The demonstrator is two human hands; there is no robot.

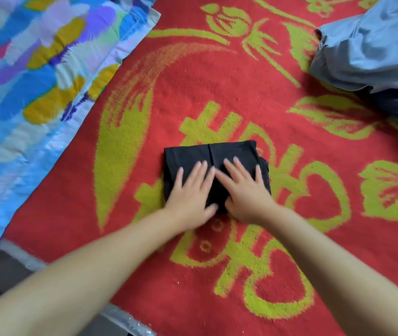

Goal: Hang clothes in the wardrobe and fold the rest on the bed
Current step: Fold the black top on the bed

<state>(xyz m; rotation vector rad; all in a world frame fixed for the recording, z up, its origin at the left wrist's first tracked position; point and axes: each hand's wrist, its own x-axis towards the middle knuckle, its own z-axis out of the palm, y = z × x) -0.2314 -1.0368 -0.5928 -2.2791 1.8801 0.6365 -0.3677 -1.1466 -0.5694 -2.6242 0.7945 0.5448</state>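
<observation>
A small black fabric garment folded into a compact rectangle [213,163] lies near the middle of a red woven bed blanket with yellow-green flower and character patterns [217,76]; the left hand [190,192] lies flat on the garment's left half, its grip apart with fingers straight and spread; the right hand [246,190] lies flat on the right half just beside it, grip likewise apart, fingers straight and pressing down; the index fingers nearly touch at the centre seam; a multicoloured quilted cover in blue, purple and mustard patches [35,69] lies along the blanket's left side; a crumpled pale blue-grey cloth garment [372,49] sits at the upper right, well apart from the black one.
</observation>
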